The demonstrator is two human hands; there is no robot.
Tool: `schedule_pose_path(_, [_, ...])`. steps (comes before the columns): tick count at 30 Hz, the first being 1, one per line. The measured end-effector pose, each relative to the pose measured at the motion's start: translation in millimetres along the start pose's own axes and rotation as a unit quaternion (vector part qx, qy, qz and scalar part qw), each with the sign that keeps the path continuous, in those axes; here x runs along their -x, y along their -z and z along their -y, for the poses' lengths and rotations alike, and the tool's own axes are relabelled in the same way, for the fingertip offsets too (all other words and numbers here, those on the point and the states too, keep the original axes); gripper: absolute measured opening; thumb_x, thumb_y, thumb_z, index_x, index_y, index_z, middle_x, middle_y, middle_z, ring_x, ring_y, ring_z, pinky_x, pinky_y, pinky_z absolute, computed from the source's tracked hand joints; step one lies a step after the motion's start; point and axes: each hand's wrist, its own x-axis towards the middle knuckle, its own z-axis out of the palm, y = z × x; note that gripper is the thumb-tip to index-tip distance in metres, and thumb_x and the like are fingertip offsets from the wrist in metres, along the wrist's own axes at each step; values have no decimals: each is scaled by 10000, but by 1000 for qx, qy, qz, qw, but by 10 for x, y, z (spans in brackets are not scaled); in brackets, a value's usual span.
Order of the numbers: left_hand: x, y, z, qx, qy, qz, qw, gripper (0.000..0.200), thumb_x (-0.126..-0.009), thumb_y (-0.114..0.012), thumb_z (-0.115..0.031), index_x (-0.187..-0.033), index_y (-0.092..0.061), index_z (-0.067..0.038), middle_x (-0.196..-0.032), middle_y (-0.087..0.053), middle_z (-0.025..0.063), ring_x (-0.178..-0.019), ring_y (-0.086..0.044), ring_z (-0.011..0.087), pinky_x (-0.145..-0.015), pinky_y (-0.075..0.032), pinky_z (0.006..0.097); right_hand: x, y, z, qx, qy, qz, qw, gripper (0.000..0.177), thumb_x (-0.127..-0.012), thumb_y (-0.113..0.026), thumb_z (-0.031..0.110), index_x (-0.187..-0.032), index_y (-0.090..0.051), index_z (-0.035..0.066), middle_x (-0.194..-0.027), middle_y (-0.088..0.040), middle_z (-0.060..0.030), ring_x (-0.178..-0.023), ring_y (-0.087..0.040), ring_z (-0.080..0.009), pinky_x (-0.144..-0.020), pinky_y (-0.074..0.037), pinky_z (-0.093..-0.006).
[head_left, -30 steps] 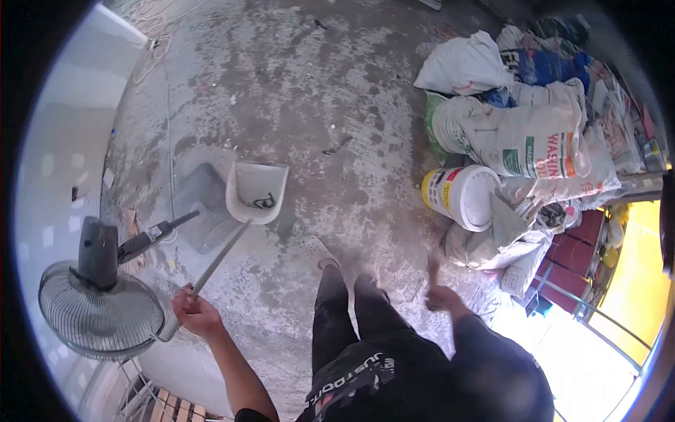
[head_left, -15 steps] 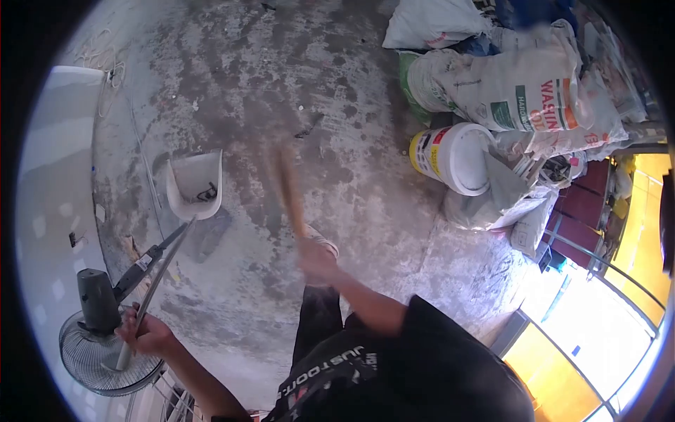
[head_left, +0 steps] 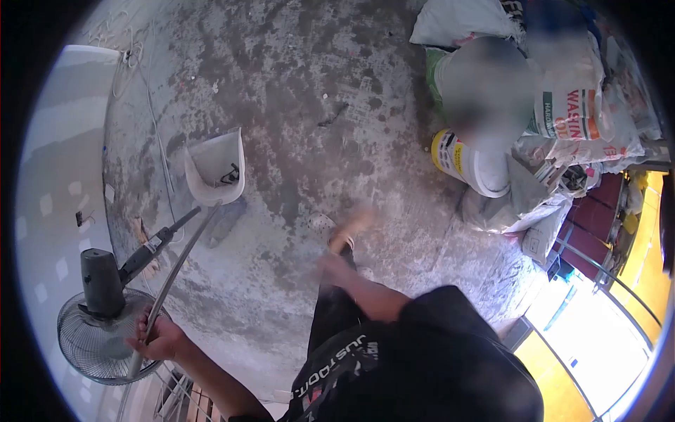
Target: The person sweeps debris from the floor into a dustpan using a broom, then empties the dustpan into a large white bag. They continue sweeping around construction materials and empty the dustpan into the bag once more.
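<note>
My left hand (head_left: 163, 337) is wrapped round the long thin handle (head_left: 181, 261) of a white dustpan (head_left: 202, 158). The pan rests on the floor with small dark scraps inside. In front of my body, my right hand (head_left: 334, 271) is closed on a tan stick-like thing (head_left: 355, 221); motion smears both, and I cannot tell its exact kind. It overlaps the area beside my shoe (head_left: 322, 224). A grey fan (head_left: 102, 281) stands close to my left hand, its wire cage partly behind that hand.
Stained concrete floor (head_left: 281, 105) spreads ahead. To the right are a white bucket (head_left: 492, 172) and piled sacks (head_left: 566, 116). A pale wall panel (head_left: 63, 176) runs along the left, with a loose cable (head_left: 160, 137) on the floor near it.
My right hand has swung the tan stick-like thing rightward and lower in view, towards my feet. The view has shifted slightly; my left hand still holds the dustpan handle.
</note>
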Motion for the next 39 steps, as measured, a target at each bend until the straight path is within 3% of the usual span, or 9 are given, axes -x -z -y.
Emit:
schedule_pose_path(1, [-53,96,-102,-10,-11,7,1000,398,-876,-630,-302,-552,-471,-134,-609,-523,32,-750,-532,221,-868,-397,436,-631,-214,621,-252,-365,34,895,205,-793,-694,251,-797,-580,81,-738,-582,-81,-699,-602,-187,-582,-489,-388])
schedule_pose_path(3, [-57,81,-190,-24,-19,17,999,400,-867,-637,-302,-546,-469,-132,-605,-524,34,-751,-538,230,-876,-400,444,-1438,-664,1174,-119,-422,-89,894,323,-720,-680,258,-853,-588,-21,-826,-635,-179,-805,-655,-242,-669,-525,-380])
schedule_pose_path(11, [-203,378,196,-51,-61,127,989,293,-890,-561,-231,-639,-507,-89,-719,-570,85,-811,-573,259,-913,-435,486,-1068,109,1569,190,-351,104,911,541,-764,-639,284,-1216,-509,18,-1002,-624,-240,-935,-642,-368,-775,-514,-463])
schedule_pose_path(13, [-221,421,583,-234,-196,179,935,210,-896,-477,-153,-718,-525,-52,-799,-595,117,-867,-605,250,-885,-478,443,-336,433,1702,314,-273,-102,904,481,-779,-599,183,-1234,-505,59,-1025,-587,-192,-975,-590,-369,-819,-481,-482])
schedule_pose_path(15, [-106,281,1046,-372,-198,183,888,150,-870,-469,-102,-837,-569,5,-828,-607,125,-866,-601,230,-863,-476,371,321,1227,1240,302,-197,159,919,644,-729,-647,160,-1327,-428,58,-1068,-580,-194,-1099,-530,-354,-907,-448,-482])
schedule_pose_path(23, [159,-41,2687,-241,-1,66,968,144,-845,-592,-126,-919,-596,-2,-928,-587,88,-909,-535,195,-903,-404,338,1147,2401,2866,113,-460,-171,864,526,-806,-686,106,-1255,-437,-6,-860,-619,-110,-718,-651,-203,-584,-574,-367])
schedule_pose_path(25, [228,31,2754,-329,95,51,938,246,-872,-623,-225,-984,-601,-7,-966,-597,68,-937,-526,211,-919,-392,332,1384,2601,2670,-616,-317,-207,691,484,-831,-682,165,-1229,-464,0,-897,-621,-111,-806,-653,-212,-692,-566,-381])
schedule_pose_path(28, [651,-171,2550,-390,228,18,892,583,-872,-628,-439,-1293,-486,-60,-1292,-493,119,-1146,-468,256,-1009,-339,431,703,2589,3516,-251,-271,-224,902,418,-853,-646,198,-1186,-500,-8,-887,-612,-98,-811,-636,-206,-719,-537,-353])
schedule_pose_path(39, [2650,-1137,1092,83,326,-62,940,1085,-715,-442,-858,-1521,-154,-192,-1559,-199,123,-1458,-86,304,-1161,-15,532,-592,4319,5555,-321,286,-273,860,146,-961,-504,259,-910,-548,129,-708,-509,5,-661,-517,-127,-644,-458,-313])
